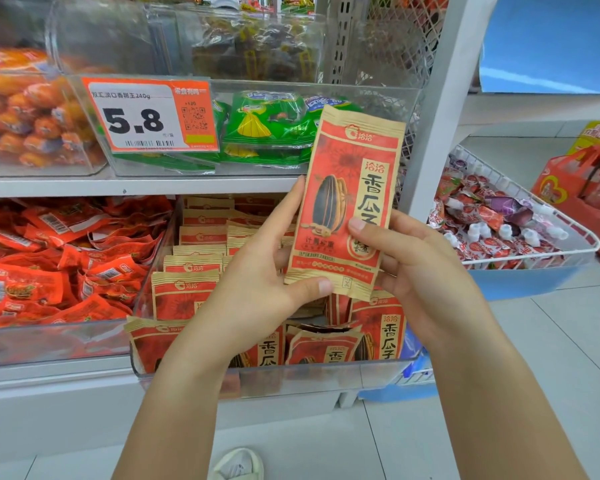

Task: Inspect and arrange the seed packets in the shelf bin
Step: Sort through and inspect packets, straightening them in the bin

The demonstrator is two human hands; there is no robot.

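Shop shelving with clear bins fills the view, with tiled floor at right. Both hands hold one seed packet [347,202] upright, printed face toward the camera, above the bin [326,375] on the lower shelf. Left hand [257,271]: thumb pinches the packet's lower edge, fingers run up its left side and behind. Right hand [409,258]: thumb presses the lower right face, fingers curl behind. Matching packets [194,265] stand in rows in the bin below; several at the near right lean or lie askew. Left of it, a bin of red snacks [49,271]; above, green packets [267,126] behind a price tag [149,116]; far right, a wire basket [534,216]. Step in hand, by judgement: inspection of the lifted packet. The next move likely calls for lowering it upright into a gap in the rows, face forward, then squaring the leaning ones.
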